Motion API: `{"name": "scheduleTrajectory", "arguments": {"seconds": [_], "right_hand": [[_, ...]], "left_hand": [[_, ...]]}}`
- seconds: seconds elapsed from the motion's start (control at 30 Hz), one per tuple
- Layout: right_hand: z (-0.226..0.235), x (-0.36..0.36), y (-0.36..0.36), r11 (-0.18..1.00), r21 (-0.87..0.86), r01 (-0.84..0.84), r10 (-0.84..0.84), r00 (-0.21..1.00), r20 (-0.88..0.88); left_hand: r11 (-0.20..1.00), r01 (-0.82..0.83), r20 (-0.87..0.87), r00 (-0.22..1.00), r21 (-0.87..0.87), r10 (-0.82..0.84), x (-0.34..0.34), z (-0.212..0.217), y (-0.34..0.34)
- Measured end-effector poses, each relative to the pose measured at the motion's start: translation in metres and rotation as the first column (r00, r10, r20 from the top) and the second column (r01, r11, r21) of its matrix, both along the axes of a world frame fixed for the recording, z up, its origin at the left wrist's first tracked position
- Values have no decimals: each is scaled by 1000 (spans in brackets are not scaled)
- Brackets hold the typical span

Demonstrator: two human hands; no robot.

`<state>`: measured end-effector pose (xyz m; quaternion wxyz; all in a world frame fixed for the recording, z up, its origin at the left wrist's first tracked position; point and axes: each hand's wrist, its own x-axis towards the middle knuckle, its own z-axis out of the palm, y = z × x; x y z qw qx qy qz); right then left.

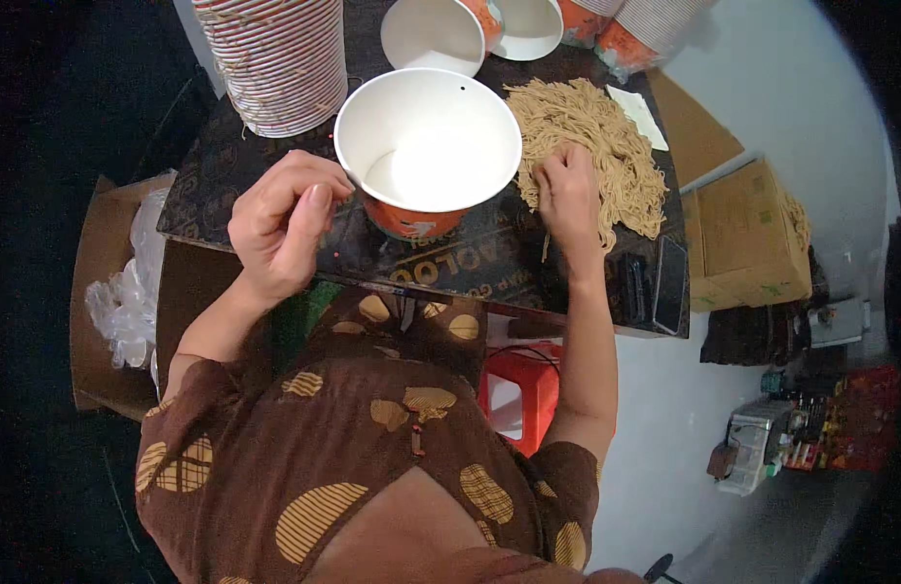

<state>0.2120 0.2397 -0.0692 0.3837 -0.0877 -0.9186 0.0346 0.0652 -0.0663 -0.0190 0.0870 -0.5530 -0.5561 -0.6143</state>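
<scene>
"Where's the white cup (441,136)?"

"On the dark table (528,282). The left hand (285,219) is at the cup's eight o'clock, thumb and curled fingers together, just beside it."

"And the right hand (569,200)?"

"Cup's four o'clock, curled over the tan cords (630,190). Tips hidden from here; I can't tell if they're clamped on any."

"Cup stack (280,63)?"

"Ten o'clock."

Moderate indoor light. White tub (428,151) brightest inside, nearly washed out. Left side sunk in near-black shadow. Fisheye rim dark; table's (470,277) near edge bowed. Far-right clutter (804,433) soft.
</scene>
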Motion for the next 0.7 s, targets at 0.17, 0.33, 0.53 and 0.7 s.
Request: {"name": "scheduleTrajectory", "arguments": {"seconds": [0.17, 0.33, 0.53, 0.7], "right_hand": [[10, 28, -54, 983, -110, -147, 142, 989, -49], [25, 61, -127, 911, -329, -249, 219, 968, -124], [39, 63, -161, 264, -899, -349, 128, 937, -326], [23, 65, -161, 302, -853, -425, 211, 903, -375]], "left_hand": [[999, -4, 17, 1000, 37, 4, 1, 1, 0], [998, 4, -104, 995, -65, -10, 15, 15, 2], [936, 173, 26, 985, -306, -173, 55, 8, 15], [811, 449, 477, 844, -375, -246, 66, 0, 17]]}}
